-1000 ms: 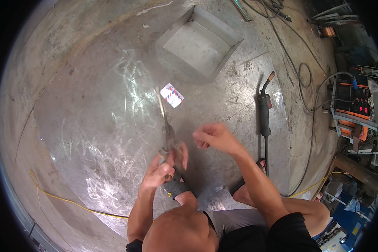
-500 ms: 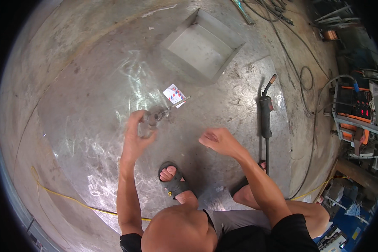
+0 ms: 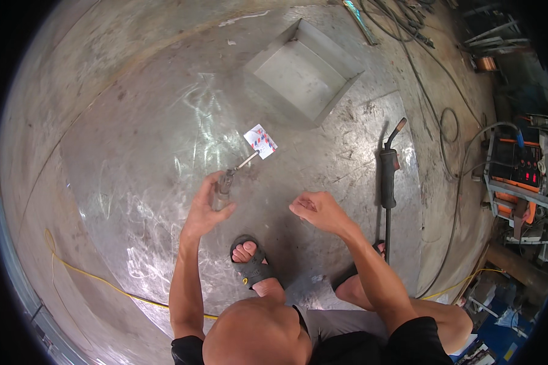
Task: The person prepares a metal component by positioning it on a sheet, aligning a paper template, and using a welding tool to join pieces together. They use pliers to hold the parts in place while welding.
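My left hand (image 3: 202, 214) curls its fingers and thumb around a small grey metal tool (image 3: 226, 182) with a roughly cylindrical body. Its exact kind is unclear. A thin pale rod (image 3: 247, 160) sticks out of it, the tip overlapping the lower edge of a white card with red and blue marks (image 3: 260, 141). To the right, my right hand (image 3: 320, 210) hovers with its fingers curled together; whatever they may hold is hidden. Both hands are in front of my sandalled foot (image 3: 248, 258), above a scuffed metal sheet (image 3: 146, 152).
An open square metal tray (image 3: 304, 70) lies ahead. On the right a welding torch (image 3: 388, 176) rests on the sheet, near looping dark cables (image 3: 447, 125). An orange and black welding machine (image 3: 516, 164) stands at far right. A yellow cord (image 3: 103, 283) runs along the left.
The tool in my left hand has turned, so its rod points more steeply and its tip has drawn back to the card's edge. My right hand stays curled, nearly unmoved. The view shifts slightly.
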The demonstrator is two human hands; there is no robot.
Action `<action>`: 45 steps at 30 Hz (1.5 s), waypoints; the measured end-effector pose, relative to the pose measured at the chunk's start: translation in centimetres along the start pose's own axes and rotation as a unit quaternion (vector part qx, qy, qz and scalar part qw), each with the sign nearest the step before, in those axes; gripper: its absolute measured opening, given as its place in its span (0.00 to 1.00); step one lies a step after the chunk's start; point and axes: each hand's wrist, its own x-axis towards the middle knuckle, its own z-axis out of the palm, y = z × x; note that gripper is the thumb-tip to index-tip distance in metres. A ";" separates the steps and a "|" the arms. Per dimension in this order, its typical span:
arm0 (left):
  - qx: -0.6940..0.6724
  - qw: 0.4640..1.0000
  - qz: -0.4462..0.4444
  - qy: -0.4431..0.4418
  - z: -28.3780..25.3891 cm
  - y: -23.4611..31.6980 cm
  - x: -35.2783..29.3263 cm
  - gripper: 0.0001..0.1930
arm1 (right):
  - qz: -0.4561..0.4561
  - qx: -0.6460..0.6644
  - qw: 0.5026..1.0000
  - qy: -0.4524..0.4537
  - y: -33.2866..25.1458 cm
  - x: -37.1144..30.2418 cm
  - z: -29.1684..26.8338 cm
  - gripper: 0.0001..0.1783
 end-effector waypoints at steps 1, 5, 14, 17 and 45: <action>-0.002 1.000 -0.003 -0.008 -0.1 0.0 -0.1 0.39 | -0.003 -0.002 1.000 -0.001 0.2 0.0 0.0 0.16; -0.019 0.999 -0.022 -0.028 -0.1 0.0 -0.3 0.39 | 0.003 0.008 1.000 -0.003 0.6 0.0 -0.1 0.15; -0.179 0.966 -0.129 -0.134 0.2 -0.7 -2.4 0.38 | 0.046 0.063 0.997 -0.011 0.6 -0.1 0.2 0.15; -0.320 0.917 -0.182 -0.155 2.2 0.0 -3.0 0.36 | 0.088 0.153 0.982 -0.065 0.6 0.8 2.4 0.18; -0.111 0.931 -0.321 -0.131 -1.4 2.0 -4.4 0.38 | 0.020 0.558 0.814 -0.163 -0.7 5.5 12.1 0.21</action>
